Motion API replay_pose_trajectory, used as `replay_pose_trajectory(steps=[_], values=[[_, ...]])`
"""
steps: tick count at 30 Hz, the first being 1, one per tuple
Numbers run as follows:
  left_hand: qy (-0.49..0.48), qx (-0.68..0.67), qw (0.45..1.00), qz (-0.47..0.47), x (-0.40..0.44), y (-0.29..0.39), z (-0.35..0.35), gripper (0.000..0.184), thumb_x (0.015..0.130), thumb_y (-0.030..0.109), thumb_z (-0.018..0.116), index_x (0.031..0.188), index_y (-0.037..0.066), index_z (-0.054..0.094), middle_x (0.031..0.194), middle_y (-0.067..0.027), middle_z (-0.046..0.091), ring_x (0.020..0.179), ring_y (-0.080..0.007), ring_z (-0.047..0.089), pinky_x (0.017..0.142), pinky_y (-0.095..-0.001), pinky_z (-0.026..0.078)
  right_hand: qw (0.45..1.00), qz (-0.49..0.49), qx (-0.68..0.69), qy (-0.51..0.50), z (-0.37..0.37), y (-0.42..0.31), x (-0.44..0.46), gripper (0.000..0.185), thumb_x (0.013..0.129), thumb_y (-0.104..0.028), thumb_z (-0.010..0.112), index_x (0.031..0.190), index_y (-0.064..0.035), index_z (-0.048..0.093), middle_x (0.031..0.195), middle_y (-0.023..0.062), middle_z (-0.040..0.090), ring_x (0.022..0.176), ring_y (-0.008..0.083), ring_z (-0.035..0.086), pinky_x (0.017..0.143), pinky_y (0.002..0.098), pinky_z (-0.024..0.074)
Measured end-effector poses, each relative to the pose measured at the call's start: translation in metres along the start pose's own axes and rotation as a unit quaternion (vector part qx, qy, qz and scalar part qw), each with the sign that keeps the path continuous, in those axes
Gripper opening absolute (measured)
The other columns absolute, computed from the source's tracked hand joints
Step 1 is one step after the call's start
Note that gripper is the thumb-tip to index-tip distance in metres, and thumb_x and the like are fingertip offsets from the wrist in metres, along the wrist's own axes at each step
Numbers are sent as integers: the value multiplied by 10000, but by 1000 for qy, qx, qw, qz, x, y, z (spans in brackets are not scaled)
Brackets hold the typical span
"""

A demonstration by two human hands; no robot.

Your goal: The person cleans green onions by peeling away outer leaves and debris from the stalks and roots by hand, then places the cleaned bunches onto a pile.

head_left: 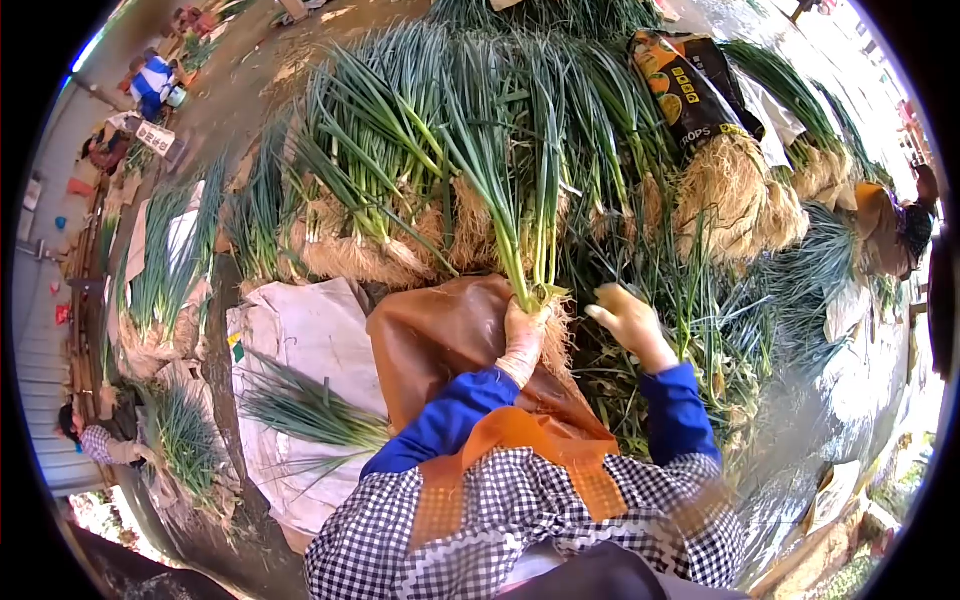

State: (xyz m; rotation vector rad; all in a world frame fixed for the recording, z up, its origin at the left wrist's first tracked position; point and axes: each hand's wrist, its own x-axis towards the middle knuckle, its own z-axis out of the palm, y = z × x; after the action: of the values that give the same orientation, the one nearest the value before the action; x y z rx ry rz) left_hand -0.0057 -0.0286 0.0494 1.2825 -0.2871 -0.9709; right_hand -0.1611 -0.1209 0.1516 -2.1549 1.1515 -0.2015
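Observation:
My left hand (524,338) is closed round the white lower ends of several long green onions (512,240), whose leaves point away from me. Pale stringy roots (558,345) hang on the right side of that hand, over a brown apron (440,325) across my lap. To the right, my right hand (632,322) hovers over loose green leaves (615,385). Its thumb stands apart from the curled fingers, and nothing shows between them.
Bundled green onions (385,130) with root ends toward me lie ahead. A black printed bag (690,95) covers one bundle at the right. Loose onions (320,412) rest on a pale sheet (290,330) at my left. Other people (150,85) sit farther off.

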Motion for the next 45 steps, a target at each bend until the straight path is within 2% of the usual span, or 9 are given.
replay_pose_trajectory(steps=[10,14,18,21,24,26,33,40,45], values=[[50,141,989,-18,-20,27,3,183,781,77,657,931,29,564,825,-43,606,741,-130,560,671,-258,466,984,-177,-25,21,69,-14,38,309,846,-315,525,663,-69,568,610,154,565,588,338,580,546,408,461],[-45,-85,995,-26,-23,-18,-2,141,785,25,637,904,57,568,846,-21,596,716,-123,564,659,-250,489,971,-234,-2,55,57,-10,9,234,826,-184,583,637,-54,540,564,123,525,492,292,534,455,366,428],[-11,-91,994,-66,16,-2,-8,118,829,4,573,938,22,618,806,-25,621,630,-118,582,581,-216,489,878,-439,142,-123,30,-63,-56,262,817,-189,631,623,-72,499,511,78,454,417,230,465,428,339,401],[-24,-120,991,-60,13,10,-5,151,831,-18,566,973,27,588,855,-26,616,725,-109,583,667,-223,495,882,63,264,-384,-7,1,-44,368,883,-379,556,699,-61,579,595,55,577,520,159,534,509,340,433],[-59,-161,980,-105,8,12,-9,154,827,-33,561,968,27,572,881,-25,615,761,-112,585,716,-231,494,853,122,-360,-359,2,46,-12,467,854,-479,518,1048,-63,606,997,104,643,861,205,628,736,294,494],[-48,-121,986,-109,2,25,-1,143,828,-21,566,963,23,577,891,-34,620,799,-130,597,739,-241,499,905,144,362,-171,24,57,3,529,919,-497,396,1215,-73,505,1094,83,608,930,182,589,777,317,478],[-97,-249,930,-251,2,17,-23,227,876,68,515,1084,-4,571,957,-105,634,858,-195,621,775,-297,514,599,108,769,-194,73,-14,64,371,956,-303,422,1185,-24,508,1057,122,593,964,216,596,865,336,477],[-82,-118,984,-107,-3,48,-26,145,859,108,585,991,50,574,830,-24,611,727,-118,590,667,-266,509,905,102,411,-23,75,-27,68,246,875,-256,578,951,-22,593,743,55,624,568,74,510,520,220,421],[-52,-111,968,-221,10,41,-20,159,844,108,595,958,0,617,811,-48,624,704,-147,585,650,-269,484,870,99,476,-79,72,-34,61,259,882,-260,565,943,-9,591,725,19,570,658,84,516,597,235,432]])
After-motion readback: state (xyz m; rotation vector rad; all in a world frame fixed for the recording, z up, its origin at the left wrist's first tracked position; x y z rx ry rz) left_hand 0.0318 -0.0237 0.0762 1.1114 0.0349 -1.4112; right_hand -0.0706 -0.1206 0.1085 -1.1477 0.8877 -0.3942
